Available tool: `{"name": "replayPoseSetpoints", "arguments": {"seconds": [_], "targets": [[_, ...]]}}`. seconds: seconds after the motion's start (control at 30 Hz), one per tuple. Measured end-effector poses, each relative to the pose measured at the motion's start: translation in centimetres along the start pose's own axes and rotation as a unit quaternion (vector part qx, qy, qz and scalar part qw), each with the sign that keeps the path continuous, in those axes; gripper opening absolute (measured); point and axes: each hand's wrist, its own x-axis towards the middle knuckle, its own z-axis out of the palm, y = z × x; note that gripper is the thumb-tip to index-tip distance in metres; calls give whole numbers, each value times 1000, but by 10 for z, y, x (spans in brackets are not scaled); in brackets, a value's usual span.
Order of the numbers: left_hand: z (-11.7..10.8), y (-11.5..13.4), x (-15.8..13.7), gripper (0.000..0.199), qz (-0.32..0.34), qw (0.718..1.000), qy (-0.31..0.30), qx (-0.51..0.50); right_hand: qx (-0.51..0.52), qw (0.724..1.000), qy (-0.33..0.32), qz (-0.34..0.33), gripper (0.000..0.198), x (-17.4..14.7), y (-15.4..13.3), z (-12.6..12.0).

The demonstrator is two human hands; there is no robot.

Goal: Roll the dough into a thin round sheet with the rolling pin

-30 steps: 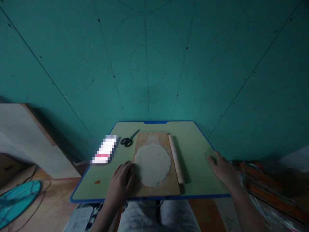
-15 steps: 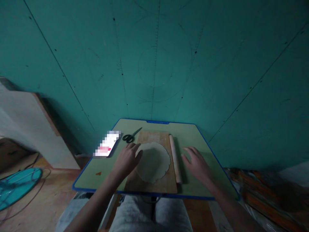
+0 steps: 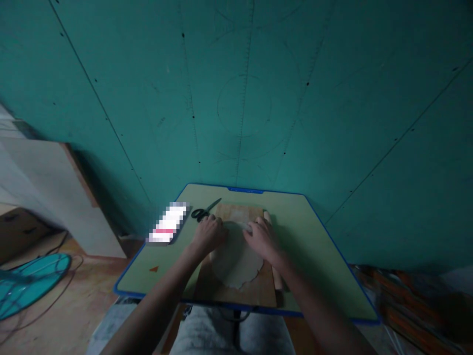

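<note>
A flat, roughly round sheet of dough (image 3: 237,264) lies on a wooden board (image 3: 244,297). My left hand (image 3: 210,233) has its fingers curled at the dough's far left edge. Across from it, my right hand (image 3: 261,238) pinches the far right edge, thumb towards the middle. Between the two hands the far rim looks slightly raised or folded; the fingertips are partly hidden. A pale rolling pin (image 3: 277,280) rests along the board's right side, its middle covered by my right hand and forearm. Dark-handled scissors (image 3: 200,213) lie just beyond my left hand.
The board sits on a small pale-green table (image 3: 318,266) with a blue rim, against a green wall (image 3: 236,98). A phone (image 3: 168,224) with a blurred screen lies at the left. A turquoise round stool (image 3: 37,281) stands on the floor, lower left.
My right hand has moved left from beyond the rolling pin onto the dough's far edge. My left hand has closed on the far left edge. The view has shifted slightly.
</note>
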Motion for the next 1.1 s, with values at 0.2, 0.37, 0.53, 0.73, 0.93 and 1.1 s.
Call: {"name": "replayPoseSetpoints", "arguments": {"seconds": [0.2,0.37,0.53,0.73,0.93,1.1], "targets": [[-7,9,4,25,-64,997,-43,16,105,992,-43,61,8,15,6,3],[-11,5,10,27,-81,992,-94,-24,141,983,-85,85,11,24,11,-1],[-16,2,9,13,-28,989,-113,-87,200,970,-119,65,8,22,18,1],[-39,11,9,13,25,986,-62,-151,259,958,-116,37,20,27,22,-11],[-77,23,-8,20,72,979,76,-174,291,952,24,-88,10,13,9,-70],[-60,18,-52,23,145,978,61,-139,236,963,9,-131,11,-36,8,-69]]}}
